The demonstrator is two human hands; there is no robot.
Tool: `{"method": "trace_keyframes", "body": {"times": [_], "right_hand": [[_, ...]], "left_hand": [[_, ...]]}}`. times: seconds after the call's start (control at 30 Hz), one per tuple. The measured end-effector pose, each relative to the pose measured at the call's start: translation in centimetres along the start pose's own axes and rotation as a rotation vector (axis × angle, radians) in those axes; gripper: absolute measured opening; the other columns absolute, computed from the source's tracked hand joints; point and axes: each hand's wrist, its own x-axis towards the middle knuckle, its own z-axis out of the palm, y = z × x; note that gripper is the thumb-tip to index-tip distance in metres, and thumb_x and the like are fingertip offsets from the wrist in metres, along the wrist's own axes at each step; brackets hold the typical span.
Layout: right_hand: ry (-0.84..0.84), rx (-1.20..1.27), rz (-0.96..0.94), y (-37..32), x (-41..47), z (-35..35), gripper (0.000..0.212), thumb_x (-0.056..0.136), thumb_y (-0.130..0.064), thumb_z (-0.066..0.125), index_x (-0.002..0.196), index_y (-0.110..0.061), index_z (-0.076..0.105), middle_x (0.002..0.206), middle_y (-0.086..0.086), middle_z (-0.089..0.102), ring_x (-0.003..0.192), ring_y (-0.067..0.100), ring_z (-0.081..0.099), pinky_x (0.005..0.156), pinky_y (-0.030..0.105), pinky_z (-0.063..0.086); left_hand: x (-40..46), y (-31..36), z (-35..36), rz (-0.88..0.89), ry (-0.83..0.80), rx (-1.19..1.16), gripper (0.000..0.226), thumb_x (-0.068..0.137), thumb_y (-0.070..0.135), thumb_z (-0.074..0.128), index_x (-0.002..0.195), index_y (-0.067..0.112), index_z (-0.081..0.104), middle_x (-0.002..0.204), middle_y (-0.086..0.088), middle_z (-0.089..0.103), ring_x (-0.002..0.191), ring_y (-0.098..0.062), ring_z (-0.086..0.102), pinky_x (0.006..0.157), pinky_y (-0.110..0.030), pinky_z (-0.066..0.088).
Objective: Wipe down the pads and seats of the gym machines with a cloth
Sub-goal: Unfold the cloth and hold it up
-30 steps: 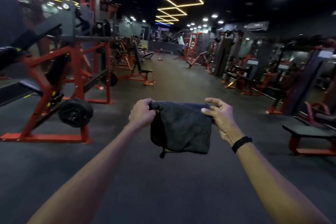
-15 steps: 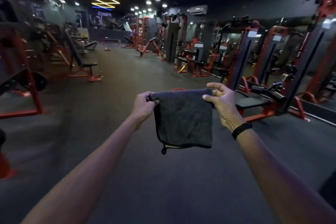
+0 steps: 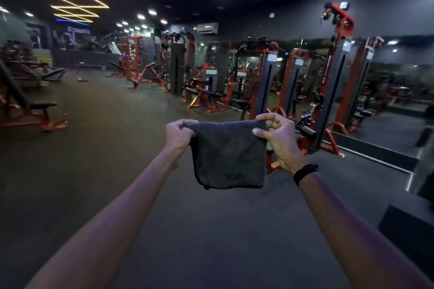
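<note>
Two hands, left (image 3: pixel 179 135) and right (image 3: pixel 279 138), each pinch one cloth (image 3: pixel 229 156) (seemingly folded) by its corners.

Left arm: bare, stretched forward from the lower left, forearm rising toward the middle.
Left hand (image 3: pixel 179 132): fingers curled, pinching the upper left corner of a dark cloth (image 3: pixel 229 157), knuckles turned up.
Right arm: bare, stretched forward from the lower right, a black band (image 3: pixel 304 172) round the wrist.
Right hand (image 3: pixel 278 138): thumb and forefinger pinch the cloth's upper right corner; the other fingers are loosely bent behind it.
Both hands: level, apart, the cloth hanging between them.
</note>
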Motion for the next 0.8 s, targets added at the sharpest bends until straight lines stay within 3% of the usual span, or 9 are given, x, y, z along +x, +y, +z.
{"method": "trace_keyframes", "body": {"times": [0.1, 0.23, 0.33, 0.47, 0.63, 0.8], "right_hand": [[0.020, -0.043, -0.012, 3.0, 1.8, -2.5, 0.033, 0.077, 0.008, 0.079, 0.092, -0.020, 0.070, 0.099, 0.011, 0.072, 0.089, 0.018, 0.070, 0.073, 0.025, 0.059], [0.063, -0.116, -0.022, 6.9, 5.1, -6.0, 0.033, 0.076, 0.006, 0.081, 0.092, -0.020, 0.070, 0.092, 0.003, 0.072, 0.087, 0.016, 0.070, 0.075, 0.030, 0.060], [0.055, -0.141, -0.008, 8.7, 8.3, -7.6, 0.031, 0.077, 0.007, 0.080, 0.094, -0.017, 0.070, 0.090, 0.005, 0.071, 0.084, 0.017, 0.070, 0.067, 0.024, 0.058], [0.081, -0.172, -0.048, 12.0, 14.0, -8.9, 0.033, 0.076, 0.007, 0.080, 0.094, -0.018, 0.070, 0.100, 0.011, 0.072, 0.090, 0.022, 0.072, 0.069, 0.025, 0.059], [0.085, -0.237, -0.071, 16.8, 21.5, -10.6, 0.030, 0.077, 0.004, 0.081, 0.097, -0.014, 0.069, 0.100, 0.009, 0.071, 0.091, 0.022, 0.071, 0.074, 0.030, 0.061], [0.100, -0.337, -0.088, 20.3, 30.1, -12.6, 0.030, 0.075, 0.000, 0.083, 0.098, -0.014, 0.072, 0.096, 0.004, 0.072, 0.087, 0.021, 0.070, 0.072, 0.028, 0.058]], "left_hand": [[2.7, -1.4, 3.6, -0.024, -0.028, -0.007, 0.030, 0.085, -0.018, 0.050, 0.101, 0.000, 0.069, 0.092, -0.015, 0.069, 0.093, -0.030, 0.066, 0.090, -0.046, 0.056], [6.7, -3.6, 8.8, 0.016, -0.106, 0.139, 0.031, 0.083, -0.018, 0.055, 0.086, 0.008, 0.071, 0.092, -0.013, 0.071, 0.094, -0.026, 0.068, 0.090, -0.044, 0.059], [10.0, -4.9, 12.0, 0.073, -0.121, 0.264, 0.033, 0.076, -0.015, 0.057, 0.078, 0.014, 0.075, 0.085, -0.008, 0.074, 0.089, -0.024, 0.070, 0.086, -0.045, 0.060], [15.0, -5.8, 16.5, 0.159, -0.078, 0.385, 0.033, 0.075, -0.011, 0.057, 0.084, 0.011, 0.079, 0.081, -0.002, 0.073, 0.084, -0.015, 0.068, 0.072, -0.025, 0.054], [23.7, -7.4, 22.1, 0.171, -0.102, 0.387, 0.029, 0.078, -0.008, 0.060, 0.088, 0.012, 0.079, 0.084, -0.002, 0.073, 0.083, -0.011, 0.067, 0.062, -0.012, 0.044], [32.0, -8.8, 28.5, 0.172, -0.087, 0.380, 0.033, 0.075, -0.009, 0.056, 0.087, 0.010, 0.080, 0.085, -0.008, 0.075, 0.086, -0.020, 0.068, 0.077, -0.028, 0.055]]}}
